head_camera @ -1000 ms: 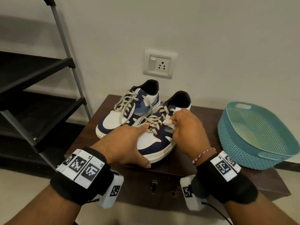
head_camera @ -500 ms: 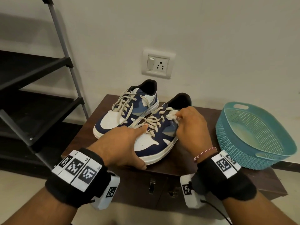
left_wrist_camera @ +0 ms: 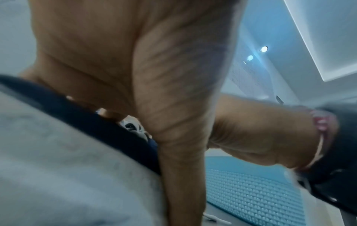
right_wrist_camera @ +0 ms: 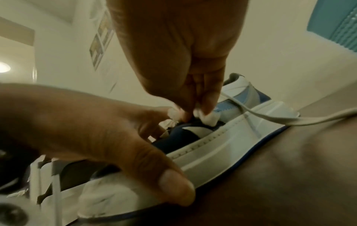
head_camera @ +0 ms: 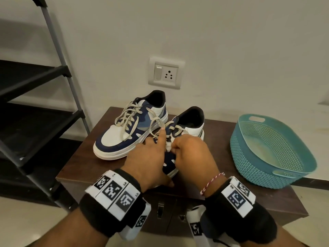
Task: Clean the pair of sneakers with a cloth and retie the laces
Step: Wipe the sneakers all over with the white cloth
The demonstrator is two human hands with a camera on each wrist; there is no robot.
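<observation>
Since a second ago our right hand (head_camera: 192, 157) has slid the cloth (right_wrist_camera: 207, 116) down the near sneaker (head_camera: 187, 132) toward its toe. Left of it, our left hand (head_camera: 147, 161) braces that toe on the bench (head_camera: 222, 139), forefinger straight along the laces (head_camera: 160, 124). Right fingers pinch the cloth against the sneaker, whose length runs away from us.

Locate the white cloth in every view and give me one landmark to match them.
Head: white cloth just left of centre, pinched by the right hand on the near sneaker.
Left wrist: not identifiable; palm and blur hide that area.
Right wrist: cloth at centre, under the fingertips.
Shared landmark: teal basket.
</observation>
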